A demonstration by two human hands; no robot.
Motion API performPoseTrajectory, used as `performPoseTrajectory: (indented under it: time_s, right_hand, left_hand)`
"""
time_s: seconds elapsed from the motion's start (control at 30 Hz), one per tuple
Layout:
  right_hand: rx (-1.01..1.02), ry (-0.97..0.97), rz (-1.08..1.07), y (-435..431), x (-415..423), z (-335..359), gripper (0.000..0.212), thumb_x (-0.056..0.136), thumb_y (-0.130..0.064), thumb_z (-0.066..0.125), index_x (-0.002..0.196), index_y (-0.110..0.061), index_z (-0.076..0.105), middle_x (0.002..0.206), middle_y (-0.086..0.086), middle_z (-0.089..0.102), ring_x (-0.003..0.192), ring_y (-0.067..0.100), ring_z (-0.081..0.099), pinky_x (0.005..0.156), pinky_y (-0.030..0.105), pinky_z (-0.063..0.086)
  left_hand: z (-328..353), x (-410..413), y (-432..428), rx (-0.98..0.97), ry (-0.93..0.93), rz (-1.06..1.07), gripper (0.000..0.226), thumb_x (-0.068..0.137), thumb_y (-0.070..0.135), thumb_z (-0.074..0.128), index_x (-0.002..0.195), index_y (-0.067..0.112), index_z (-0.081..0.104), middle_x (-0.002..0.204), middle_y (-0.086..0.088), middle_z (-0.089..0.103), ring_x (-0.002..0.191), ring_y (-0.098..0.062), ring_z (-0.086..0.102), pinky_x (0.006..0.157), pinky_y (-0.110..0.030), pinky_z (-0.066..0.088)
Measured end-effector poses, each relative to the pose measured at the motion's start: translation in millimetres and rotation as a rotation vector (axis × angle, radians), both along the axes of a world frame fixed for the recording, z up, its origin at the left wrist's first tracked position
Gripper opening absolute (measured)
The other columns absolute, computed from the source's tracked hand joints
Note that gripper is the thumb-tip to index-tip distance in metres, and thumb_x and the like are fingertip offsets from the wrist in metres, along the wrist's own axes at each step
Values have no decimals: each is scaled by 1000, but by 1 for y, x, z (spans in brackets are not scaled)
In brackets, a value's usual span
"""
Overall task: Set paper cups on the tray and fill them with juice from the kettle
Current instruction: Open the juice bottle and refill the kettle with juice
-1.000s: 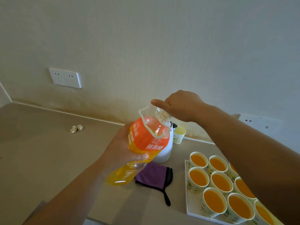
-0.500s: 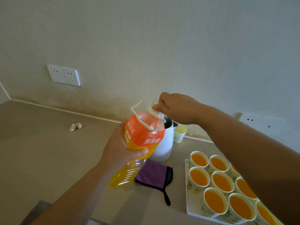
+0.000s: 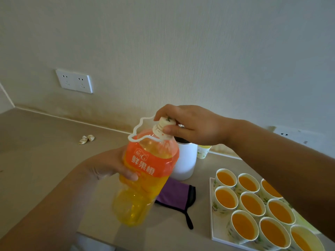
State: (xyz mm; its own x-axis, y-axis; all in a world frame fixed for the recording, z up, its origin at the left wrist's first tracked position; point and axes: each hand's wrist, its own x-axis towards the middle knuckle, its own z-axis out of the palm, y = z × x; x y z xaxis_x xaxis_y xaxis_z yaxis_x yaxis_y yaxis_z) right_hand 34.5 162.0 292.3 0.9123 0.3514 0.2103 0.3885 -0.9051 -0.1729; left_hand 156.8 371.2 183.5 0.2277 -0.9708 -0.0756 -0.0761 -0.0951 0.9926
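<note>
My left hand grips a large plastic juice bottle with an orange label, held tilted above the counter. My right hand pinches the bottle's white cap from above. Behind the bottle stands the white kettle, its lid open and partly hidden. At the lower right a white tray holds several paper cups filled with orange juice. My right forearm covers the tray's far side.
A purple cloth with a black strap lies in front of the kettle. One empty paper cup stands by the wall behind it. A crumpled scrap lies on the beige counter at the left. A wall socket is above it.
The bottle has been brought from a steep tilt over the kettle to nearly upright, and my right hand now holds the cap on its neck.
</note>
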Motion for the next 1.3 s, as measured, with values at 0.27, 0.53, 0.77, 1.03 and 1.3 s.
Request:
performPoseTrajectory:
  time_s: [0.27, 0.53, 0.77, 1.03, 1.3]
  right_hand:
    - [155, 64, -258, 5, 1, -20, 30, 97, -41, 44, 108, -14, 48, 87, -2, 56, 78, 15, 51, 65, 29, 38]
    - [-108, -15, -619, -10, 14, -58, 55, 89, -70, 27, 63, -22, 35, 61, -2, 45, 60, 17, 48, 51, 30, 32]
    - [-98, -583, 170, -4, 18, -31, 67, 97, -55, 19, 64, -9, 54, 54, 3, 47, 46, 20, 41, 45, 25, 31]
    - [-78, -203, -432, 2, 22, -36, 56, 91, -54, 20, 51, -17, 34, 49, -1, 37, 52, 19, 42, 48, 26, 25]
    - [-68, -221, -341, -4, 22, -50, 60, 85, -70, 19, 60, -20, 39, 51, -8, 38, 49, 11, 40, 48, 27, 28]
  left_hand:
    - [-10, -2, -1, 15, -64, 153, 90, 51, 19, 91, 131, 25, 51, 120, -4, 67, 112, -24, 63, 90, -42, 53]
    - [-23, -10, -17, 17, -338, 433, 93, 45, 22, 89, 122, 45, 43, 116, 14, 63, 106, 0, 61, 76, -17, 52]
    - [7, 4, -2, 111, -90, -153, 71, 53, 14, 91, 114, 38, 66, 109, 9, 72, 105, -11, 66, 84, -25, 52]
    - [-11, -10, -7, 47, -104, 199, 90, 52, 19, 89, 131, 30, 48, 118, 3, 68, 109, -17, 65, 88, -39, 55]
    - [-16, -10, -1, 67, -130, 255, 95, 54, 10, 88, 135, 30, 41, 122, 3, 65, 111, -16, 63, 87, -37, 55]
